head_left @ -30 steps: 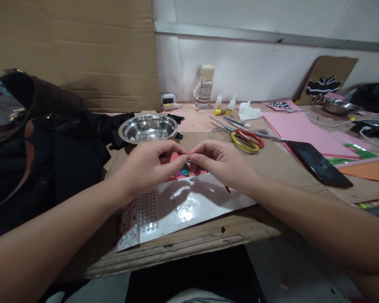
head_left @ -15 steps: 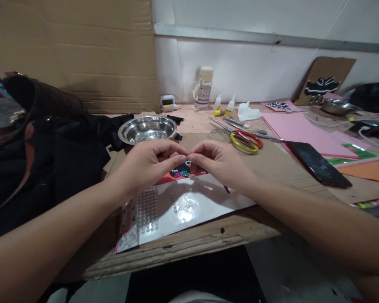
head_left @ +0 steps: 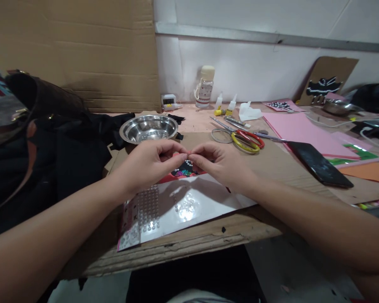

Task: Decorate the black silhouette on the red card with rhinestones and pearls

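My left hand [head_left: 151,164] and my right hand [head_left: 219,162] meet fingertip to fingertip above the work, each in a pinch. Whatever lies between the fingertips is too small to make out. Just beneath them is a black piece [head_left: 183,171] on red, decorated with white pearls and a cluster of pink, green and blue beads; my hands cover part of it. Nearer to me lies a sheet of adhesive pearls [head_left: 149,206], its rows filled at the left and mostly bare white backing to the right.
Behind my hands stand a steel bowl [head_left: 149,128] and scissors with red and yellow handles [head_left: 248,141]. Glue bottles [head_left: 230,105] and a drink bottle [head_left: 204,88] are by the wall. Rightward lie a phone [head_left: 318,164] and pink sheets [head_left: 306,130]. Dark cloth [head_left: 78,164] lies left.
My hands stay pinched together at nearly the same spot, the fingers shifting slightly. A little more of the beaded black piece shows beneath them. The whole view has moved slightly.
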The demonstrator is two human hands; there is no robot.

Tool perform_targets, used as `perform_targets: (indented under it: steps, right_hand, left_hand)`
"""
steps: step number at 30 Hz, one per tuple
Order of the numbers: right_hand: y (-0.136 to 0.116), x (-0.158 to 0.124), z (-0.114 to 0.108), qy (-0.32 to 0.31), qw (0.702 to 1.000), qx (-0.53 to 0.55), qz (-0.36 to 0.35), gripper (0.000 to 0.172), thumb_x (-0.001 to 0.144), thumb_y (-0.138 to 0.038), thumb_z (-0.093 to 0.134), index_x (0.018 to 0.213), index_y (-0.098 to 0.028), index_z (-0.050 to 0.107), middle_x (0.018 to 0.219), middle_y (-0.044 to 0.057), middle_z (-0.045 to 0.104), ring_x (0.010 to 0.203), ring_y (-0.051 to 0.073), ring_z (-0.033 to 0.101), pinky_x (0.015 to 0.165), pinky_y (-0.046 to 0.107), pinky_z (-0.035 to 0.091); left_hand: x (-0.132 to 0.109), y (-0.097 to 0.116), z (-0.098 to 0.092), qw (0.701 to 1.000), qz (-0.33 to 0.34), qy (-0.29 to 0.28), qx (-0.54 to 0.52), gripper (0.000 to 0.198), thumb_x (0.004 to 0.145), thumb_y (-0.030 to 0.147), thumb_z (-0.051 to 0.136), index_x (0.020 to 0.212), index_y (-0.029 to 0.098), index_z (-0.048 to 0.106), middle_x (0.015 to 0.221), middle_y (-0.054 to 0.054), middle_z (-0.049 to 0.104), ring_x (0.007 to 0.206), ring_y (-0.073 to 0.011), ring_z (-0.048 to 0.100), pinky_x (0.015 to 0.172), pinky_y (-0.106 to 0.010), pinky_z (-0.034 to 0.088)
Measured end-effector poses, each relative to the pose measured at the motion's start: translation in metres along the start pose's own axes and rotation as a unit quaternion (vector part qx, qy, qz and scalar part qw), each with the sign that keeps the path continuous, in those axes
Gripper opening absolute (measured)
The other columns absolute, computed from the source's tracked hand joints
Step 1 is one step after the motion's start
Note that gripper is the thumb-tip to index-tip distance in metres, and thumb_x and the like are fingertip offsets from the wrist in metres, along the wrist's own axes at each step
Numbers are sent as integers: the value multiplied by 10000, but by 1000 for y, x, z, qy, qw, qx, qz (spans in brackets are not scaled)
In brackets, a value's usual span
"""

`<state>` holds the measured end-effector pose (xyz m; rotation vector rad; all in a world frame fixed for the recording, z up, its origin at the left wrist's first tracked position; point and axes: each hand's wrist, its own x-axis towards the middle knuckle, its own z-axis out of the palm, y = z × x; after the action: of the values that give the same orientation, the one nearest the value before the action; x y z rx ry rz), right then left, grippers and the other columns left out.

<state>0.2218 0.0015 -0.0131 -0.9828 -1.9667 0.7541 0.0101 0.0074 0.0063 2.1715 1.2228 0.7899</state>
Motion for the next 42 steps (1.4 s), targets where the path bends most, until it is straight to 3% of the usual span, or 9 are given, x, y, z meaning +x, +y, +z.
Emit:
perform_targets:
  steps: [8, 17, 22, 27, 33, 36, 38, 42]
  right_hand:
    - [1, -1, -1, 10, 997, -80, -11, 189, 942, -349, 680, 891, -197, 780, 759, 5, 733, 649, 124, 597, 602, 240, 413]
    - [1, 0, -2, 1, 996, -85, -20, 201, 960, -349, 650, 918, -202, 782, 759, 2, 728, 644, 125, 594, 619, 246, 419]
    - [5, 0, -2, 0, 995, -90, -35, 194, 966, -343, 643, 952, -207, 781, 784, 2, 736, 650, 125, 605, 633, 248, 433]
    - [5, 0, -2, -8, 993, -107, -46, 192, 976, -305, 618, 982, -195, 776, 779, 7, 737, 650, 128, 607, 642, 254, 435]
    - [6, 2, -1, -11, 995, -89, -33, 186, 996, -294, 582, 965, -186, 730, 828, 21, 740, 740, 151, 658, 707, 288, 483]
    - [9, 3, 0, 15, 999, -34, -38, 165, 982, -200, 555, 1113, -193, 654, 981, 51, 745, 897, 177, 696, 804, 328, 530]
    - [11, 4, 1, 35, 998, 21, -53, 271, 944, -138, 569, 1207, -205, 578, 1064, 66, 716, 987, 183, 695, 872, 345, 548]
    - [10, 4, 4, 51, 991, 81, -95, 314, 894, -158, 668, 1173, -228, 543, 1054, 44, 671, 971, 165, 674, 893, 333, 563]
  left_hand:
    - [4, 2, -4, 999, -11, -37, -25, 294, 879, 445, 658, 971, 209, 807, 777, -23, 764, 684, -167, 649, 593, -245, 466]
    - [3, 2, -3, 998, -28, -55, -32, 365, 865, 527, 677, 961, 190, 780, 581, 30, 545, 510, -106, 414, 457, -224, 270]
    - [3, 3, -2, 997, -36, -53, -47, 344, 852, 521, 703, 926, 193, 778, 556, 51, 456, 500, -97, 351, 444, -220, 231]
    - [3, 0, 0, 996, -42, -60, -58, 363, 859, 538, 697, 935, 192, 775, 597, 32, 530, 516, -99, 391, 451, -215, 259]
    - [4, -1, -1, 995, -42, -49, -81, 283, 881, 448, 669, 942, 188, 763, 742, -13, 683, 636, -129, 544, 562, -228, 414]
    - [5, 0, -2, 996, -46, -32, -65, 280, 889, 444, 661, 923, 184, 759, 721, -4, 665, 641, -131, 531, 582, -239, 410]
    - [5, 0, -3, 997, -43, -26, -55, 286, 897, 450, 654, 917, 185, 760, 713, 0, 653, 641, -134, 523, 587, -247, 403]
    - [4, 0, -1, 997, -29, -29, -62, 280, 905, 447, 646, 911, 188, 753, 743, -3, 664, 658, -139, 542, 604, -257, 414]
